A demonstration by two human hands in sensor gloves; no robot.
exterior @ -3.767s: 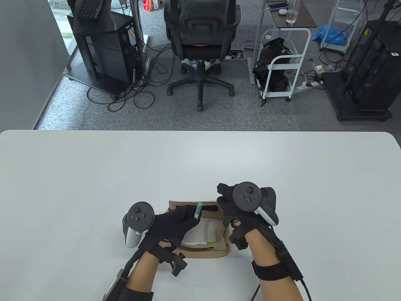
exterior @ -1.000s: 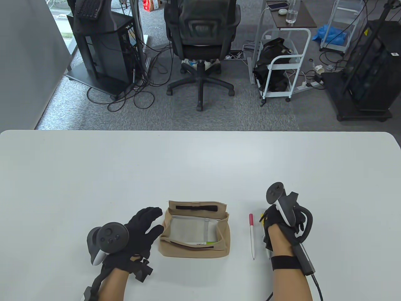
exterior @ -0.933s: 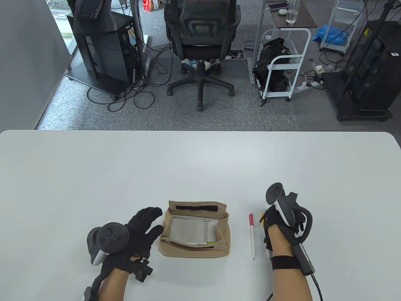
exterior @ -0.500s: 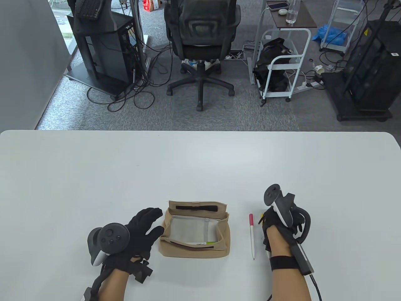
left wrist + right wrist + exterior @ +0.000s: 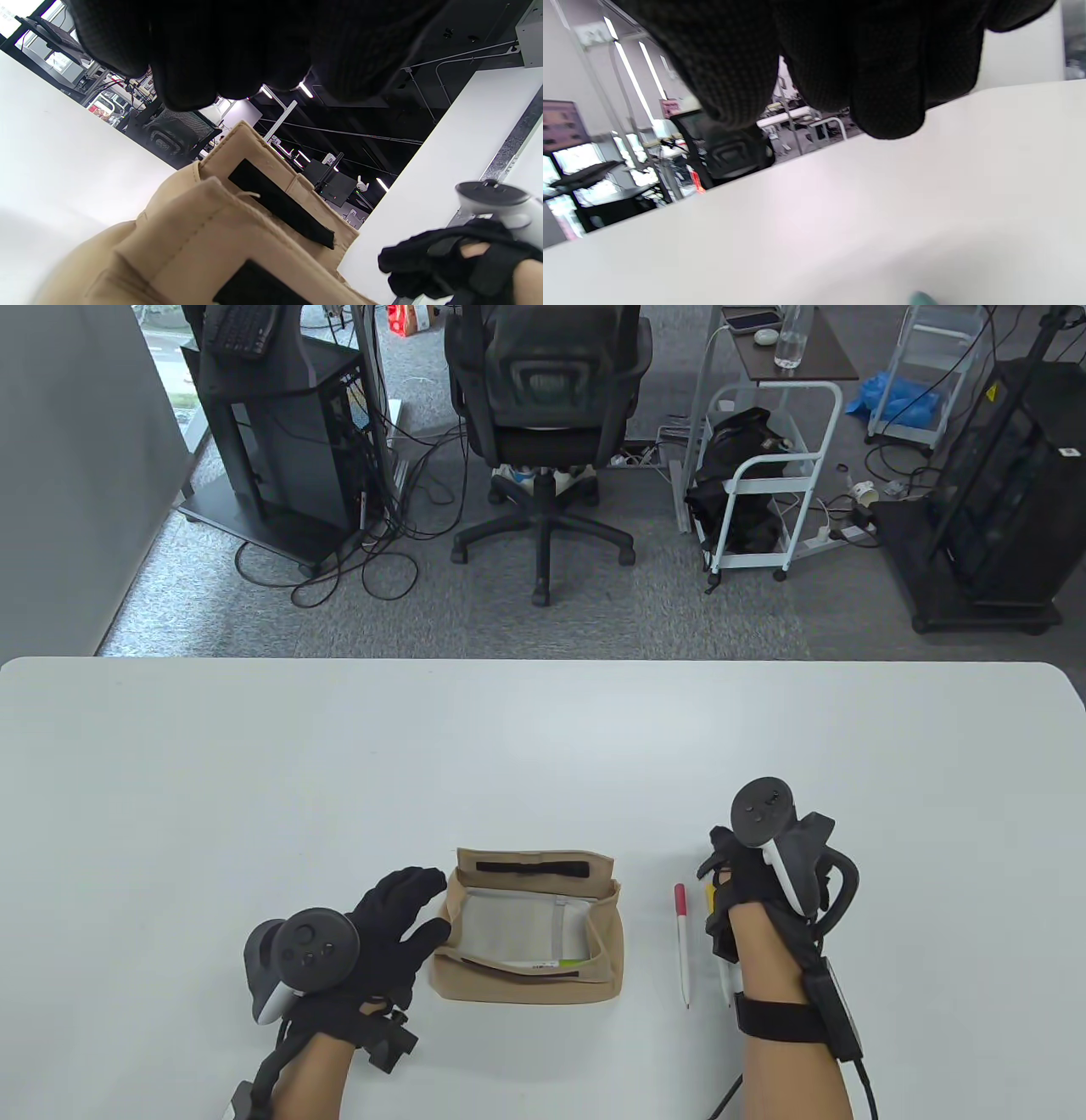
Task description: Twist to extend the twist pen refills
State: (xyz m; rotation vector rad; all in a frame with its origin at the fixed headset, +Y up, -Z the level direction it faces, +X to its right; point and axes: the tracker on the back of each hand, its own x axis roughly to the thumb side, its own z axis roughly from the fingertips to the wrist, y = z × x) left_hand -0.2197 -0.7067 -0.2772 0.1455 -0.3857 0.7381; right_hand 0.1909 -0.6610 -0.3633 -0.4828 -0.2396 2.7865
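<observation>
pens laid out beside the pouch, right hand over the last ones

left hand rests flat on the table with fingers spread, holding nothing, fingertips touching the left edge of the open tan pouch. right of the pouch a pink-capped pen lies loose. just beside it a yellow-tipped pen lies partly under the right hand; whether those fingers grip it i cannot tell. a teal tip shows in the right wrist view. which pens are already twisted out can't be judged; likely near the end.
</observation>
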